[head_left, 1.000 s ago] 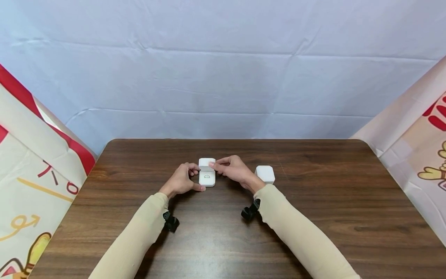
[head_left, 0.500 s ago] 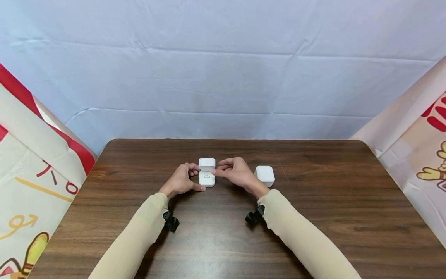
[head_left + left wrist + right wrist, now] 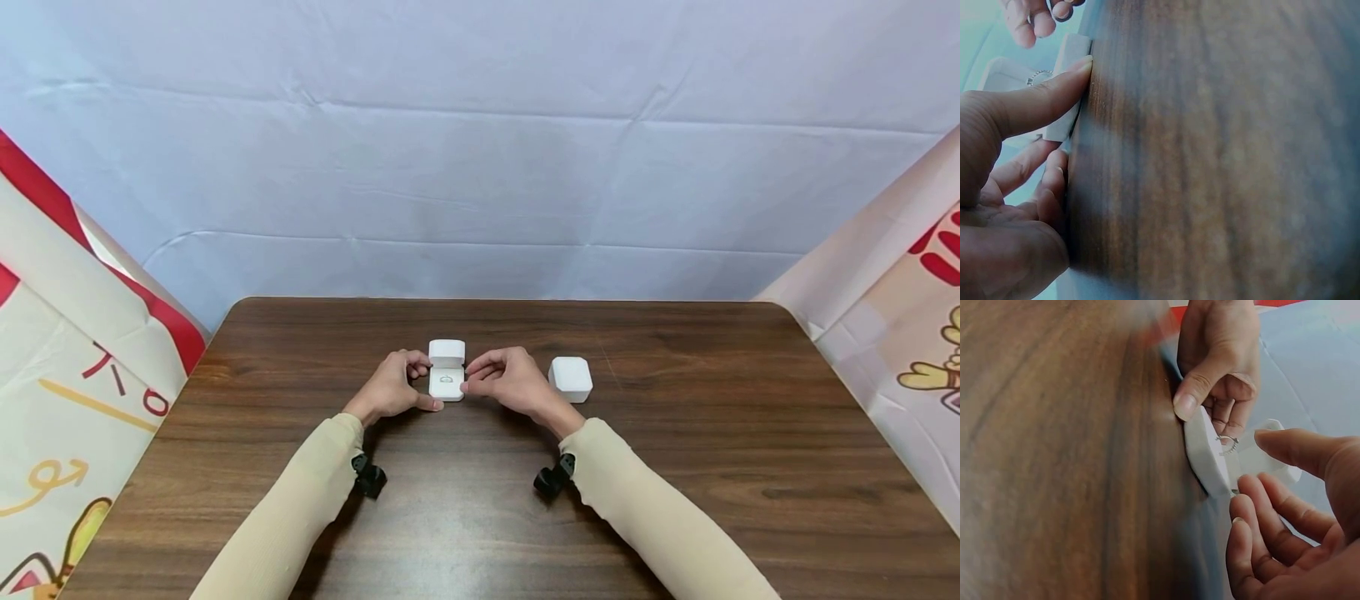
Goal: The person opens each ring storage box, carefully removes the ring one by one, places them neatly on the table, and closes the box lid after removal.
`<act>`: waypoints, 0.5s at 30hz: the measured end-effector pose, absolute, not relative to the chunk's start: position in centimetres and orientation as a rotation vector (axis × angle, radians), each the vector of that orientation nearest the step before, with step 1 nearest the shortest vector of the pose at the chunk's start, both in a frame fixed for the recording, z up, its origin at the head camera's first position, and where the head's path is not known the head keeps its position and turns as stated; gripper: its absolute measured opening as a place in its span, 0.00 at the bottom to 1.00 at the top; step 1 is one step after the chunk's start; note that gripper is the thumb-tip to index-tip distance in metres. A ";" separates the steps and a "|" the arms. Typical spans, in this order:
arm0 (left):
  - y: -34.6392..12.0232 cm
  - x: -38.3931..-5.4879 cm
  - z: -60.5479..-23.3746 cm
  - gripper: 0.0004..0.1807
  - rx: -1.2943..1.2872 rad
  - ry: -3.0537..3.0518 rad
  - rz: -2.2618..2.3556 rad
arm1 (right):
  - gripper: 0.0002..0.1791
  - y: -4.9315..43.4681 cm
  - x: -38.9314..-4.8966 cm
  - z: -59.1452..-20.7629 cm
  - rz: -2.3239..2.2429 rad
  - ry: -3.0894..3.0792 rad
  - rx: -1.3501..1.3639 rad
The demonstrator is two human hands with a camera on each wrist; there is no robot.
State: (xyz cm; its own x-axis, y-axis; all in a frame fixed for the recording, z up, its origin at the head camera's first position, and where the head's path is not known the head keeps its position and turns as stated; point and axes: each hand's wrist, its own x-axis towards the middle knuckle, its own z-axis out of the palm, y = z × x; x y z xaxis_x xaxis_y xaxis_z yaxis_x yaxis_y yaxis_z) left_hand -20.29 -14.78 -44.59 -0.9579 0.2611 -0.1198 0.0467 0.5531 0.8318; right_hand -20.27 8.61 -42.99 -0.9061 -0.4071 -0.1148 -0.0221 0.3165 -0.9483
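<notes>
A small white ring box (image 3: 447,393) stands on the table with its lid (image 3: 447,352) raised at the back. Upright in its insert sits a silver-coloured ring (image 3: 1234,447), the stones along its band showing in the right wrist view. My left hand (image 3: 387,386) holds the base from the left, thumb (image 3: 1188,406) at the front edge and fingers by the side. At the opposite side is my right hand (image 3: 516,382), its fingers loosely bent beside the box. The right thumb (image 3: 1285,445) points across toward the lid and ring, with nothing pinched in that hand.
To the right of my right hand a white cube-like box (image 3: 570,377) stands on the brown wooden table (image 3: 465,517). A pale cloth (image 3: 480,183) hangs behind the table's far edge, and printed cloths flank both sides.
My right hand has come away from the lid and moved down and toward me along the box's right side. The left hand has stayed at the base; the lid remains raised.
</notes>
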 end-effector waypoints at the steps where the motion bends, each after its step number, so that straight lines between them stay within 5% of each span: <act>1: -14.8 -20.3 -44.6 0.32 0.255 2.559 1.361 | 0.15 8.5 -20.2 -43.0 -1.621 2.259 -0.397; 15: -14.9 -20.3 -44.6 0.32 0.263 2.560 1.351 | 0.08 7.0 -20.0 -43.7 -1.610 2.403 -0.422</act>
